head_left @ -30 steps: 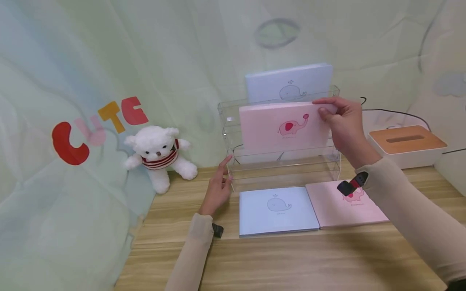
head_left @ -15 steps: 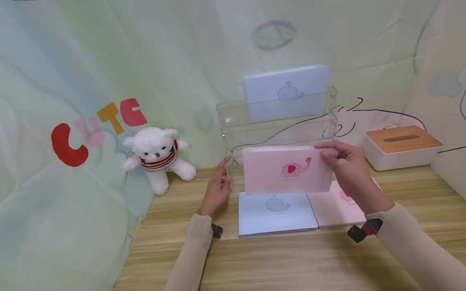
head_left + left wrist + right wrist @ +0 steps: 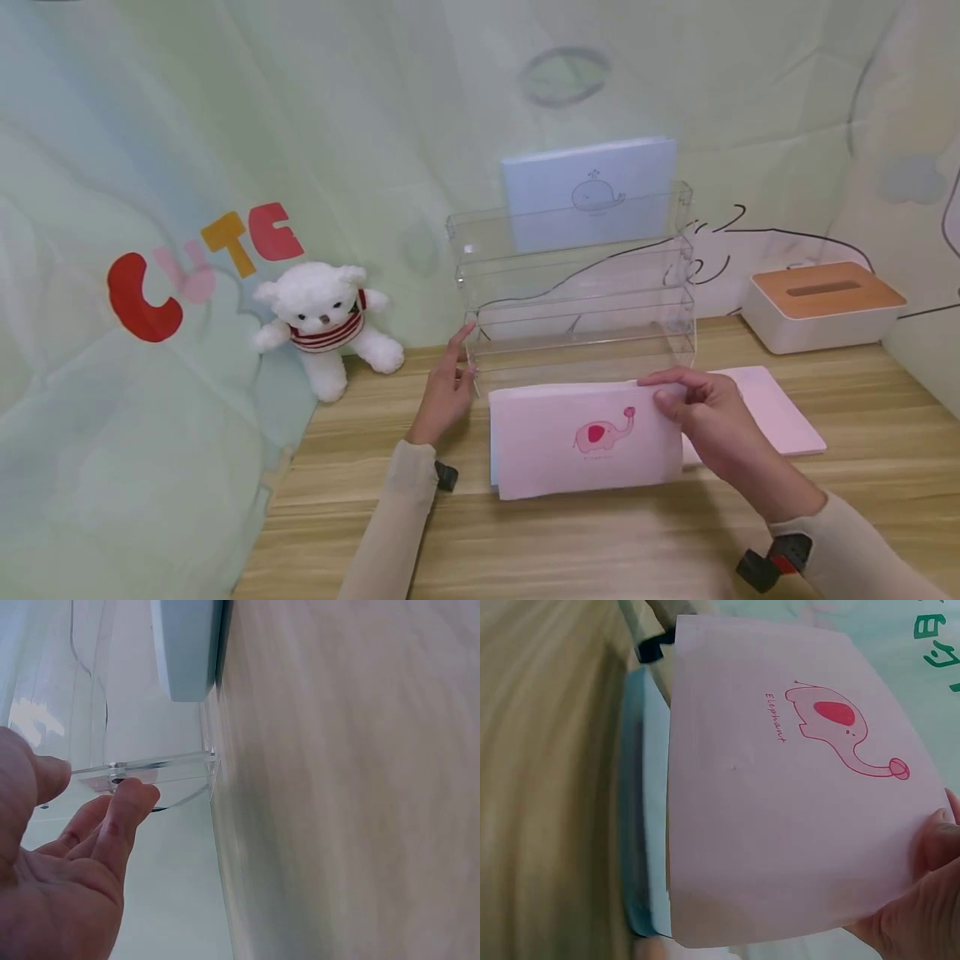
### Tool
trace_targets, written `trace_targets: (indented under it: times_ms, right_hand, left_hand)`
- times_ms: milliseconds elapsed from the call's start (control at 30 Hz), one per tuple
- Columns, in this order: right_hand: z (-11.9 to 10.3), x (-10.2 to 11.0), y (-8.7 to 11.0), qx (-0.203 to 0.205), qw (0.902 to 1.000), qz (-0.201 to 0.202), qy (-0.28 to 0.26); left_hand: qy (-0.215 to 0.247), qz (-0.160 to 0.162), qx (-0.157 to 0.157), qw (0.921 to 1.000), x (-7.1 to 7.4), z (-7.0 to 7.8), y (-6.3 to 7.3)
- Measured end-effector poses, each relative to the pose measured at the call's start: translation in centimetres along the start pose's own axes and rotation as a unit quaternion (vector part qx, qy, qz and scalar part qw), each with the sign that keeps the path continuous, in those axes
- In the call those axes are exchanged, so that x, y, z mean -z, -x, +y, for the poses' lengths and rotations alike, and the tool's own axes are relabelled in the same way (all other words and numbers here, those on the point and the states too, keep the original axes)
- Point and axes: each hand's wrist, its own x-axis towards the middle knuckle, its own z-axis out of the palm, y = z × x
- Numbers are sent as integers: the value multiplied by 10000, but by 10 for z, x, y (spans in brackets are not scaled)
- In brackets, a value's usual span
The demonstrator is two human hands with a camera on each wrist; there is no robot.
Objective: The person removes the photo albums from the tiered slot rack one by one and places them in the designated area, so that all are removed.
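Wooden table (image 3: pixel 585 546): right hand (image 3: pixel 712 417) is pinching pink elephant-print book (image 3: pixel 540 442); left hand (image 3: pixel 444 398) is gripping clear rack (image 3: pixel 577 340) holding blue book (image 3: pixel 555 183).

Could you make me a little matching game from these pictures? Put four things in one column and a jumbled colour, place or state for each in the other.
Things
1. Elephant booklet
2. Whale booklet
3. Teddy bear
4. Slotted box

Colours, places, states
A. White and fluffy
B. Held in the right grip
C. Orange-brown on top, white below
D. Standing in the top tier of the clear rack

Right pairs: 1-B, 2-D, 3-A, 4-C.
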Motion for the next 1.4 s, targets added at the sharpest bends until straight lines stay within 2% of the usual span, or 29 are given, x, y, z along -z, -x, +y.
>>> trace_targets:
  times_ms: [133,267,433,933,1133,1400]
  right_hand:
    - [13,-4,13,-431,9989,-148,-135]
    - [27,-8,24,-1006,9937,-308,-390]
    - [44,-13,31,-1394,9860,-640,-651]
    - [78,-22,36,-1906,9752,-1005,-500]
    - [79,-28,34,-1924,9767,-908,-263]
    - [79,-29,34,-1875,9768,-1033,30]
  left_hand:
    - [15,-38,40,10000,0,1,0]
    - [14,-50,52,10000,-1,1,-1]
    - [-26,-29,64,10000,-1,1,0]
    - [63,59,-44,10000,0,-1,1]
    - [96,27,-3,10000,1,0,1]
    - [70,-15,75,9999,0,0,1]
